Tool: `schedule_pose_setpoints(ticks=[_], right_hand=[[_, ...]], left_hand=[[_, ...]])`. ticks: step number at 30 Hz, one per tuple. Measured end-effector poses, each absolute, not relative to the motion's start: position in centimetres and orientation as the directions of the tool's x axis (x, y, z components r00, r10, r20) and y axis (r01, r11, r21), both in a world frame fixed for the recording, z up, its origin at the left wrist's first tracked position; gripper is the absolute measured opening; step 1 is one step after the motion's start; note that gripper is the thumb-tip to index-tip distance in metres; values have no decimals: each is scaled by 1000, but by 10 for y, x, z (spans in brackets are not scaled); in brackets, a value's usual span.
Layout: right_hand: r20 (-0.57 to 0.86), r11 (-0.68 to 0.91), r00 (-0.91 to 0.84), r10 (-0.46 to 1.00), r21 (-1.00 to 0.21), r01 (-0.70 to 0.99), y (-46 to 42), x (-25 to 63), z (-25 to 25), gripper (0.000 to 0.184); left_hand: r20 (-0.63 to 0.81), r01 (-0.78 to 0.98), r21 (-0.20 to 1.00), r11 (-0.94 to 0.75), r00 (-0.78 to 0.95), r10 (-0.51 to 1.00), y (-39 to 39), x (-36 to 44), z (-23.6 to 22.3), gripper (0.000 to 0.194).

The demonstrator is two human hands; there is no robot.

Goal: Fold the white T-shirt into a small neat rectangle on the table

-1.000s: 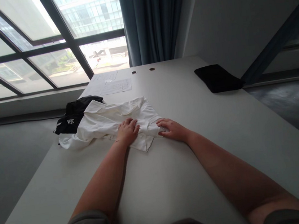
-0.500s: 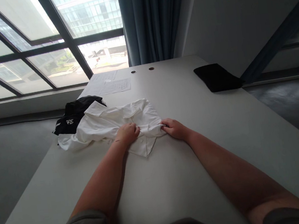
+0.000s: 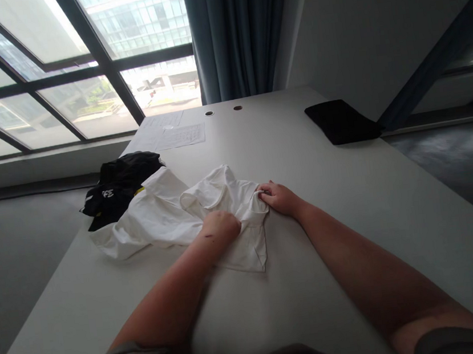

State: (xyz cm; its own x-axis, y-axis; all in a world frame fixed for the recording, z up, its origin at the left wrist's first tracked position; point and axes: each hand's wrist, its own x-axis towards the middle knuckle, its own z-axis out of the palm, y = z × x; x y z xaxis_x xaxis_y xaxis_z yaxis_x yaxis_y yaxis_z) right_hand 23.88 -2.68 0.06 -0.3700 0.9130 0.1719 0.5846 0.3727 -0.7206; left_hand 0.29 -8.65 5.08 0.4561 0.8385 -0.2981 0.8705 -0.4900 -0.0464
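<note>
Pale desk (image 3: 321, 201) beside a tall window (image 3: 36, 58) and a blue curtain (image 3: 236, 33), with a crumpled white shirt (image 3: 151, 225) lying mid-desk as the landmark for everything else. Left hand (image 3: 221, 229) is clenched on the middle of the shirt; which layers it has gathered is hard to tell, since the knuckles probably hide them. Right hand (image 3: 281, 199) grasps the shirt's right edge, fingers (image 3: 264, 189) pinched on the cloth. Black garment with white print (image 3: 119, 183) sits just left of the shirt and touches it, so a hard pull could snag it or drag it along. Papers (image 3: 180, 137) lie beyond the shirt, and a flat black case (image 3: 342, 121) lies well to its right. The shirt's left end sits near the desk edge, so careless tugging could slide it over, and uneven tension between the hands could twist the bunched cloth into fresh creases.
</note>
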Motion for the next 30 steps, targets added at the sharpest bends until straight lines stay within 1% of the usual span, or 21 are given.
schedule_pose_setpoints(ticks=[3,8,10,12,14,16,21,22,24,26,27,28,30], right_hand=[[195,388,-367,909,-714,582,-28,239,0,17],[258,390,-296,920,-689,611,-26,241,-5,17],[294,354,-205,933,-668,654,-23,245,-8,16],[324,275,-65,944,-660,699,-18,251,-12,16],[334,177,87,938,-682,709,-14,258,-14,19],[339,119,212,917,-737,665,-11,264,-14,24],[390,125,449,804,-849,513,-4,272,-18,34],[369,114,502,783,-877,466,-1,273,-21,33],[274,82,597,754,-941,328,5,275,-26,31],[213,70,647,732,-968,239,8,278,-27,30],[233,80,649,724,-963,257,7,278,-25,31],[293,106,629,720,-942,318,3,278,-20,33],[478,208,503,721,-840,500,-11,270,-7,36]], left_hand=[[-267,865,-2,-501,483,834,-94,13,47,37],[-106,872,50,-486,489,866,-94,18,40,32],[-12,858,61,-509,511,860,-91,17,39,29],[110,856,71,-513,504,857,-87,15,39,27],[210,879,86,-469,445,871,-84,12,37,33],[252,906,101,-412,378,891,-82,9,34,40],[229,947,95,-305,278,933,-77,-1,28,45],[218,952,92,-291,266,939,-75,-3,27,45],[181,958,91,-271,252,951,-73,-6,25,48],[129,958,104,-266,252,959,-70,-7,22,53],[107,957,116,-266,254,961,-69,-7,21,55],[90,955,128,-267,257,962,-68,-8,19,57],[75,950,148,-274,265,961,-66,-8,15,58]])
